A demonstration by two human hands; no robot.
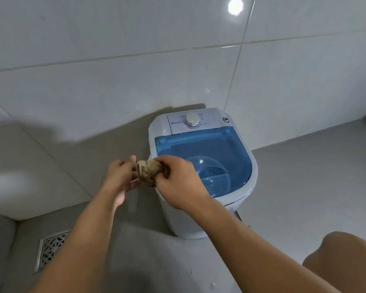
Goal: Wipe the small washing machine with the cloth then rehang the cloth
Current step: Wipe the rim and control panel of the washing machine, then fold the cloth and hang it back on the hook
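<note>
Two bare hands hold a small, scrunched-up brown cloth (149, 171) in the air, just over the near left edge of the little white washing machine with a see-through blue lid (203, 157). The right hand (178, 180) has its fingers closed tight round the right end of the cloth. The left hand (119, 176) is blurry; its fingers seem to pinch the left end, with the lower fingers loose. It looks like the cloth is being bunched or folded into a pad before wiping. To do this well, make a flat, neat pad that fits in one hand, with no ends hanging down. Then press it flat on the lid and rub in long lines from the back to the front, and go round the white rim and the round white knob (192, 119) too. The cloth is a short roll now, and its long way runs left to right, from one hand to the other. The washing machine stands upright on the grey floor (304, 176) against the white tiled wall (135, 39). Its long way runs from the knob at the wall end to the rounded end near the person.
</note>
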